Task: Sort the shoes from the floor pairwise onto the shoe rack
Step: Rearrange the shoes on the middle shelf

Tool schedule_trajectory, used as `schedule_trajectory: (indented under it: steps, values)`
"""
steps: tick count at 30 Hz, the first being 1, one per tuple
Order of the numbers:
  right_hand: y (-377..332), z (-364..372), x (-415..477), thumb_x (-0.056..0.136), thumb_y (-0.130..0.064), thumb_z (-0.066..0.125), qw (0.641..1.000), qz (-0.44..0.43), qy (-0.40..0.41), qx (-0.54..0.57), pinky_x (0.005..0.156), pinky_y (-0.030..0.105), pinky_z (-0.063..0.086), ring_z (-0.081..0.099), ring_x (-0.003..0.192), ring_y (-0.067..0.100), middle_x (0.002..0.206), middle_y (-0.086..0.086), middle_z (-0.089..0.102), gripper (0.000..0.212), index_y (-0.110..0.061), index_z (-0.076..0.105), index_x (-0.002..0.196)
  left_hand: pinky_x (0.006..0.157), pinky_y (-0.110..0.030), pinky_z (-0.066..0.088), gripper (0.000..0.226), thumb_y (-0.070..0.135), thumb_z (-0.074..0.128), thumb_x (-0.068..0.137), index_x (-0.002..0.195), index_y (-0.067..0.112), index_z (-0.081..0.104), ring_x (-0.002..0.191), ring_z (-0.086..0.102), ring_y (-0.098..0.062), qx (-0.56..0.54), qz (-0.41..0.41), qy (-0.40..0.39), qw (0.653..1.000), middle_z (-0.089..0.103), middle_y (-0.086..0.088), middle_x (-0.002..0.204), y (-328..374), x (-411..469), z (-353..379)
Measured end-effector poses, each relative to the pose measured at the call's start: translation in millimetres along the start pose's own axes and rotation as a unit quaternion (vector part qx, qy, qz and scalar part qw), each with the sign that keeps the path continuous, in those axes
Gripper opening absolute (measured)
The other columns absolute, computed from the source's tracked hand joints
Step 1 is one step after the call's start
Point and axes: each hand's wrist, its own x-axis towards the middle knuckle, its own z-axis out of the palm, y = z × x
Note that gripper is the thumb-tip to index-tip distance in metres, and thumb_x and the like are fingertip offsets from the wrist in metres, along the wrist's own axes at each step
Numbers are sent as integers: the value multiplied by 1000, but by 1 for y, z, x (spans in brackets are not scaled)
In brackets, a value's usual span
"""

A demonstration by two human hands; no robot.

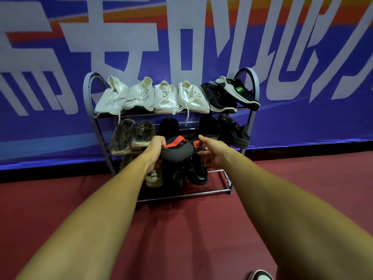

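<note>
A grey metal shoe rack [88, 87] with three shelves stands against the wall. Both my hands hold a dark grey shoe with a red strap [177, 149] in front of the middle shelf. My left hand [155, 150] grips its left end and my right hand [210, 152] grips its right end. A matching black and red shoe [168, 126] lies on the middle shelf right behind it. The top shelf carries several white sneakers [139, 97] and a black pair [228, 94].
On the middle shelf sit an olive pair [131, 136] at the left and a black pair [232, 130] at the right. The bottom shelf holds black shoes [196, 170] and a pale shoe [154, 177]. A shoe tip [260, 275] shows on the red floor.
</note>
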Motion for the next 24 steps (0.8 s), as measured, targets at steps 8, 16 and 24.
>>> schedule_trajectory:
  steps: [8,16,24]
  values:
    - [-7,1,1,96,-22,61,995,23,-4,100,26,10,19,35,24,0,69,3,62,23,-16,55,74,58,-26,32,40,60,66,74,91,24,60,69,50,-12,-127,-32,-29,991,58,3,78,7,4,-3]
    - [-9,6,11,97,-33,61,992,47,-2,119,27,10,25,41,27,0,78,10,69,23,-16,61,81,46,-20,30,42,39,79,70,106,27,60,60,50,-9,-184,-30,-46,981,62,5,78,-7,12,13]
    - [-6,4,15,92,-22,57,987,56,82,123,28,9,20,31,23,3,61,1,51,20,-16,51,74,49,-21,29,59,46,78,70,121,23,60,64,52,-8,-252,-25,30,967,63,5,88,-11,24,3]
